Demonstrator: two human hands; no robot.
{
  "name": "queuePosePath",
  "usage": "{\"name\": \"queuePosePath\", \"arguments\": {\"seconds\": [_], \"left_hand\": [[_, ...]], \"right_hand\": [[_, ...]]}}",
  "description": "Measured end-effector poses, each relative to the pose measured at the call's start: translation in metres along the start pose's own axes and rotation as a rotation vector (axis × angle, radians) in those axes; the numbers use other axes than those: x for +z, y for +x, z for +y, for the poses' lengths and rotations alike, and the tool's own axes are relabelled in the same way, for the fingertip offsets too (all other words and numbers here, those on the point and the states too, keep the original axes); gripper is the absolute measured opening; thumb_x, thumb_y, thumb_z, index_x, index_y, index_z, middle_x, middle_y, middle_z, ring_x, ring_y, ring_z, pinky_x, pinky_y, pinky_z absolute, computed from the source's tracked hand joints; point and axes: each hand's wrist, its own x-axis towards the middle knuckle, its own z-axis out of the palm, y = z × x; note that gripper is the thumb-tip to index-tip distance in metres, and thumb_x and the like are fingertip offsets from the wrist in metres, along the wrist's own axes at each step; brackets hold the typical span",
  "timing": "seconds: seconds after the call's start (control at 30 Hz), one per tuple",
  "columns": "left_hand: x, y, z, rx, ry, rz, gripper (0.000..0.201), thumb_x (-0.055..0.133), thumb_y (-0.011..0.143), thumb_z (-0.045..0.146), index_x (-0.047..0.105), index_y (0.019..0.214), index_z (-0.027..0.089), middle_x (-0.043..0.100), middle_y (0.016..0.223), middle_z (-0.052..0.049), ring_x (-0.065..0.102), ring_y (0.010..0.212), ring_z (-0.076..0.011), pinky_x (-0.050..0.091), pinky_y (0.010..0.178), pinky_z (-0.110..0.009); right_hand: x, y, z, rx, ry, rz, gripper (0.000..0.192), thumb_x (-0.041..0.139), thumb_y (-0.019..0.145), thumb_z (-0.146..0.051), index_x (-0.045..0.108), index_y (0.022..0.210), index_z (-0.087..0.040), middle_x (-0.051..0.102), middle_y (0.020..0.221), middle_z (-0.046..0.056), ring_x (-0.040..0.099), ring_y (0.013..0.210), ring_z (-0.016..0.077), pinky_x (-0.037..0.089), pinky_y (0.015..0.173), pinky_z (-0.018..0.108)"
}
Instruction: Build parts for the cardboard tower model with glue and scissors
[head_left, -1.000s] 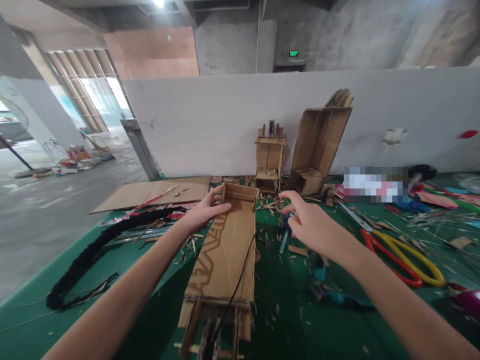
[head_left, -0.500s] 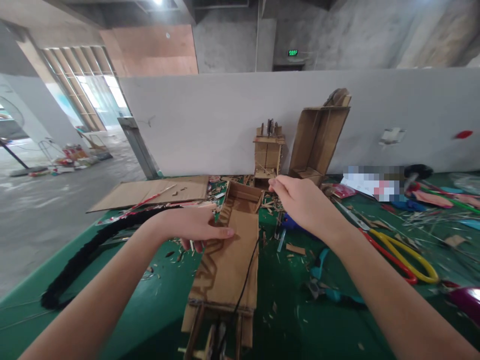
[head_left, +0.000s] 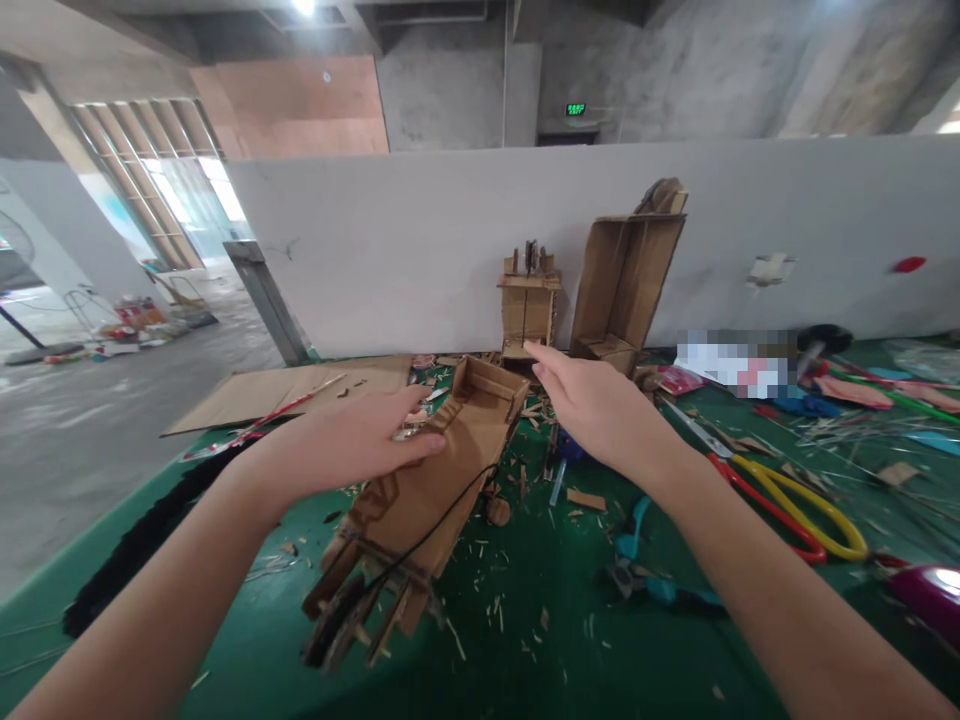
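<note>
Now left hand [head_left: 352, 445] flat on long corrugated cardboard ramp [head_left: 427, 475], green felt table [head_left: 570, 640]

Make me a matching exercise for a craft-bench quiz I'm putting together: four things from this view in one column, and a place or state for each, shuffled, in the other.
Things:
1. cardboard ramp model
2. scissors
3. open cardboard box
4. flat cardboard sheet

Places or states:
A. leaning upright against the white wall
B. lying at the table's far left edge
C. under the left hand, a black wire across it
D. red and yellow handles, right of the right hand

Pairs: 1-C, 2-D, 3-A, 4-B
</note>
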Motion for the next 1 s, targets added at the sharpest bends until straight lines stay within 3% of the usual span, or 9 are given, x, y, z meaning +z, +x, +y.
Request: {"name": "queuePosePath", "arguments": {"seconds": [0.13,0.2,0.27,0.37,0.53,0.6,0.73,0.83,1.0], "left_hand": [[0.011,-0.023,0.045,0.069,0.179,-0.051,0.066,0.053,0.068,0.069,0.056,0.121,0.03,0.06,0.121,-0.012,0.057,0.099,-0.0368,0.041,0.072,-0.041],[0.025,-0.029,0.064,0.099,0.18,-0.076,0.073,0.055,0.06,0.075,0.058,0.116,0.027,0.061,0.115,-0.014,0.055,0.098,-0.0403,0.042,0.071,-0.044],[0.037,-0.029,0.073,0.093,0.253,-0.086,0.077,0.063,0.058,0.067,0.056,0.121,0.022,0.059,0.114,-0.017,0.051,0.102,-0.0442,0.042,0.073,-0.049],[0.041,-0.024,0.063,0.092,0.358,-0.11,0.065,0.062,0.07,0.039,0.046,0.131,0.022,0.056,0.12,-0.017,0.047,0.11,-0.0421,0.042,0.08,-0.05],[0.016,-0.014,0.021,0.208,0.266,-0.222,0.065,0.049,0.076,0.022,0.035,0.139,0.031,0.045,0.138,-0.007,0.043,0.123,-0.0318,0.038,0.092,-0.041],[0.009,-0.011,0.009,0.204,0.222,-0.236,0.063,0.048,0.077,0.02,0.037,0.137,0.034,0.044,0.14,-0.004,0.045,0.122,-0.0285,0.037,0.092,-0.037],[0.004,-0.005,0.002,0.154,0.182,-0.233,0.039,0.047,0.078,0.019,0.055,0.115,0.028,0.059,0.119,-0.005,0.057,0.101,-0.0239,0.041,0.078,-0.034],[0.004,-0.002,0.008,0.127,0.213,-0.205,0.016,0.043,0.081,0.019,0.056,0.09,0.022,0.062,0.095,-0.005,0.057,0.082,-0.0205,0.039,0.066,-0.031],[0.0,-0.001,0.017,0.097,0.148,-0.165,0.014,0.043,0.085,0.026,0.054,0.077,0.022,0.06,0.078,-0.002,0.054,0.07,-0.0173,0.036,0.059,-0.029]], "right_hand": [[0.003,0.001,0.003,-0.007,-0.042,-0.03,0.042,0.028,0.095,-0.032,0.06,0.119,-0.019,0.069,0.091,0.013,0.064,0.08,0.0262,0.044,0.067,0.036],[0.004,0.001,0.003,0.019,-0.062,-0.038,0.041,0.03,0.094,-0.029,0.056,0.124,-0.019,0.069,0.085,0.013,0.063,0.073,0.0246,0.042,0.062,0.034],[0.002,-0.001,0.002,0.036,-0.064,-0.047,0.046,0.03,0.093,-0.026,0.041,0.138,-0.021,0.067,0.076,0.01,0.061,0.063,0.0221,0.04,0.055,0.031],[-0.001,-0.002,0.001,0.017,-0.025,-0.063,0.054,0.031,0.092,-0.022,0.025,0.146,-0.023,0.065,0.069,0.006,0.058,0.056,0.0192,0.037,0.052,0.029],[0.001,0.0,0.008,-0.056,0.046,0.027,0.046,0.033,0.088,-0.015,0.045,0.132,-0.018,0.065,0.1,0.011,0.062,0.08,0.0214,0.042,0.066,0.032],[0.004,0.002,0.01,-0.065,0.06,0.045,0.041,0.033,0.086,-0.013,0.052,0.123,-0.017,0.064,0.104,0.011,0.061,0.086,0.0224,0.042,0.07,0.034],[0.015,0.003,0.009,-0.035,0.159,0.037,0.034,0.034,0.088,-0.017,0.053,0.116,-0.018,0.065,0.1,0.01,0.06,0.082,0.021,0.043,0.07,0.034],[0.025,0.002,0.005,-0.048,0.231,0.035,0.031,0.037,0.09,-0.025,0.054,0.114,-0.017,0.062,0.105,0.011,0.059,0.087,0.0214,0.044,0.071,0.034],[0.035,0.0,0.0,-0.053,0.292,0.012,0.034,0.039,0.091,-0.032,0.053,0.119,-0.019,0.054,0.115,0.012,0.059,0.088,0.0214,0.046,0.075,0.036]]}}
